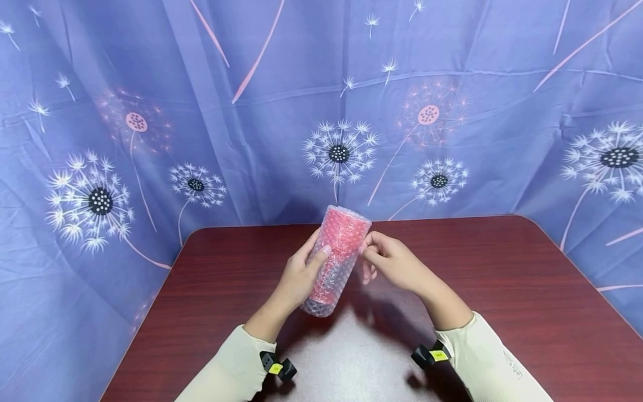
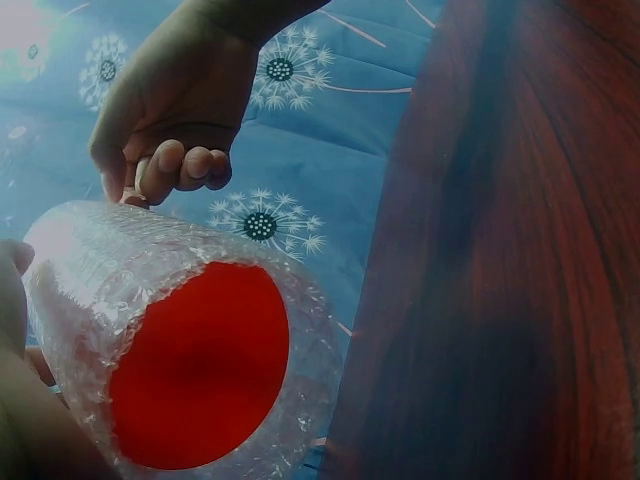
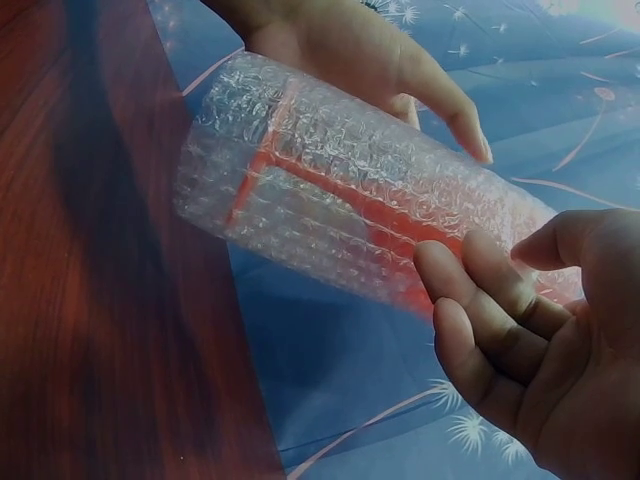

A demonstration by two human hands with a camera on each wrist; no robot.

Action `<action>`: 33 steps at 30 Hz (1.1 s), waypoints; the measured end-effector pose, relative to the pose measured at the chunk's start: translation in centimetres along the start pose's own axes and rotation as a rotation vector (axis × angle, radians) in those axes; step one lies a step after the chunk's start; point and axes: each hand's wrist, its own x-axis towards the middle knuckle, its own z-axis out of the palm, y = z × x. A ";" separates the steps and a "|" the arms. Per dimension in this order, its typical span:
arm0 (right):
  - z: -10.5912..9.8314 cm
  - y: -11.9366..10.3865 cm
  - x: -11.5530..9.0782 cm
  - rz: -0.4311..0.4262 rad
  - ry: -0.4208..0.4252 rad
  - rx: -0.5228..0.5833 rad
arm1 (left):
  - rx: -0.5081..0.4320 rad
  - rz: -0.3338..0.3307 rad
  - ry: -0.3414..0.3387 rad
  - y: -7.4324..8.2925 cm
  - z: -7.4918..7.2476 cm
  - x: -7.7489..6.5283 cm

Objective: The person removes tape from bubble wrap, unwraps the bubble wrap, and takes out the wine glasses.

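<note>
A red cylinder-like object (image 2: 205, 370) is rolled in clear bubble wrap (image 1: 331, 273) and tilted above the table. My left hand (image 1: 297, 277) grips the roll from the left, thumb across its front. In the left wrist view, the roll's round red end faces the camera, ringed by wrap. On the opposite side my right hand (image 1: 394, 259) has its thumb and index finger pinched at the bubble wrap near the upper end, with the other fingers (image 3: 480, 340) loosely curled. Through the wrap in the right wrist view, red edges and a pale part show.
Below the hands lies a dark red wood-grain table (image 1: 216, 273) with a bright glare patch near its front. A blue cloth (image 1: 266, 156) with dandelion prints hangs behind and along the sides. Black wrist straps with yellow labels (image 1: 438, 355) sit at both sleeves.
</note>
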 end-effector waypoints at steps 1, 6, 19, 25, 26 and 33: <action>0.0 0.0 0.0 0.002 -0.001 -0.003 | -0.005 0.000 -0.002 0.0 0.0 0.0; 0.1 -0.1 0.0 0.003 -0.001 -0.017 | -0.024 -0.006 0.002 -0.1 0.0 0.1; 0.1 0.0 0.1 -0.007 0.002 -0.075 | -0.056 -0.029 -0.035 0.0 -0.7 0.4; 0.3 0.1 0.1 0.000 -0.002 -0.070 | -0.028 -0.044 -0.034 0.2 -0.7 0.3; 0.3 0.0 0.1 0.002 -0.002 -0.070 | -0.025 -0.048 -0.034 0.2 -0.6 0.3; 0.2 0.0 0.0 -0.001 -0.001 -0.073 | -0.005 -0.044 -0.017 0.4 -0.5 0.3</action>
